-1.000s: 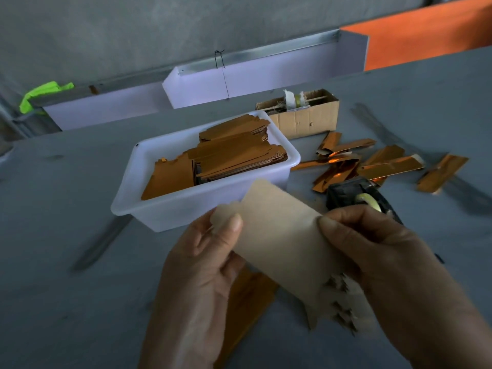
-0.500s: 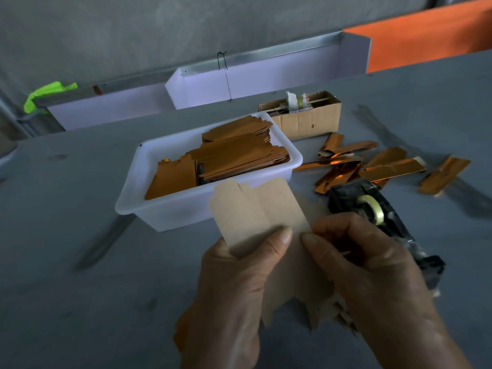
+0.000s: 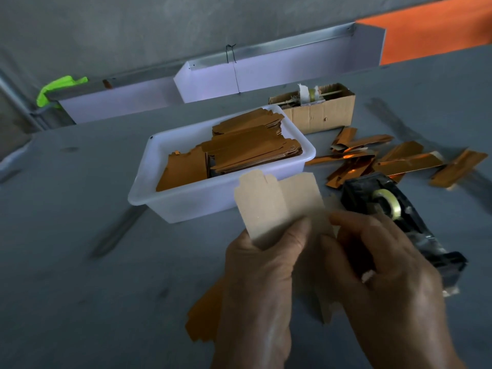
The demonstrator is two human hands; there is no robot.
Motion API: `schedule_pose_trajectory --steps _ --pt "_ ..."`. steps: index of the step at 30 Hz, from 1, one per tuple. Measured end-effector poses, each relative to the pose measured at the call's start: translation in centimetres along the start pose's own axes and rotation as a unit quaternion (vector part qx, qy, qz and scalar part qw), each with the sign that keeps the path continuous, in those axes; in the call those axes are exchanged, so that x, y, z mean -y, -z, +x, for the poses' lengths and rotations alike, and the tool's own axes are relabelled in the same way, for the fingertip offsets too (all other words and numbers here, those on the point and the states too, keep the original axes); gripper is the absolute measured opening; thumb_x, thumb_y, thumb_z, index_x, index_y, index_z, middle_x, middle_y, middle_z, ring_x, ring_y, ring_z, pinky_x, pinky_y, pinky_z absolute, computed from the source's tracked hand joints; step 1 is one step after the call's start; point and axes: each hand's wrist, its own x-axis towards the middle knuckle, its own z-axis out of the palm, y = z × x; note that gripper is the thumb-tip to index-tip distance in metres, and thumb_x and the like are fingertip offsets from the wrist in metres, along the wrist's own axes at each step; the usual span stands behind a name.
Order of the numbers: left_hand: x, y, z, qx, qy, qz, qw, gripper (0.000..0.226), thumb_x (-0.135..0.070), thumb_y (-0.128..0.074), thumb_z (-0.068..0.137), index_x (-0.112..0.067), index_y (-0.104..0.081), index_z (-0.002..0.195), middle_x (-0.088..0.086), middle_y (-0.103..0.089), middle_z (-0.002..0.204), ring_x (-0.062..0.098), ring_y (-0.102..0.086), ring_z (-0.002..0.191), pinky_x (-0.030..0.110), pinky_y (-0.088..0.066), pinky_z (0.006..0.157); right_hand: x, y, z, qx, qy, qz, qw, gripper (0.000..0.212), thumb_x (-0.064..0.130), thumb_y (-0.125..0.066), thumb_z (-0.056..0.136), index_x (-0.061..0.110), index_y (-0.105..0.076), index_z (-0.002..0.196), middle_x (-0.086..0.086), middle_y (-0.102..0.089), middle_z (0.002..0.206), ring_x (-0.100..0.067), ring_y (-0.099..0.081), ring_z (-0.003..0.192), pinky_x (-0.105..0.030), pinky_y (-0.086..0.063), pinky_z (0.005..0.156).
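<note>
A flat die-cut card blank (image 3: 277, 203), plain brown on the side facing me, is held over the grey table with its tabbed end pointing up. My left hand (image 3: 262, 283) grips its left part, thumb pressed on the face. My right hand (image 3: 383, 278) pinches its right part, fingers curled on the card. The blank is creased lengthwise into panels. An orange edge of the card (image 3: 205, 312) shows below my left hand. Its lower end is hidden by my hands.
A white plastic tub (image 3: 213, 201) with stacked orange card blanks (image 3: 250, 153) stands just beyond the hands. A black tape dispenser (image 3: 399, 217) lies to the right. Folded orange pieces (image 3: 399, 161) litter the table behind it, by an open cardboard box (image 3: 319, 113). White channels (image 3: 266, 73) line the back.
The blank has been turned upright and folded along its creases. My left hand has moved right and closer to the right hand.
</note>
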Motion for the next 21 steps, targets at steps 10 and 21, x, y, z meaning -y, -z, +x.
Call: schedule_pose_trajectory --steps 10,21 --pt "0.1 0.4 0.0 -0.018 0.013 0.073 0.997 0.016 -0.019 -0.078 0.074 -0.006 -0.075 0.084 0.011 -0.075 0.074 0.033 -0.071 0.079 0.046 -0.057 0.077 -0.5 0.1 -0.4 0.023 -0.055 0.078 0.995 0.015 0.028 -0.066 0.073 0.029 -0.065 0.088 0.006 -0.056 0.073 -0.002 -0.056 0.068 -0.008 -0.044 0.058" --pt "0.4 0.2 -0.3 0.033 -0.025 0.096 0.995 0.013 -0.026 -0.074 0.082 -0.017 -0.075 0.072 0.007 -0.067 0.061 0.018 -0.064 0.061 0.032 -0.052 0.058 1.0 -0.2 -1.5 0.091 0.084 -0.053 0.991 0.045 0.026 -0.054 0.085 0.013 -0.058 0.128 0.003 -0.056 0.071 -0.01 -0.05 0.047 -0.015 -0.038 0.052"
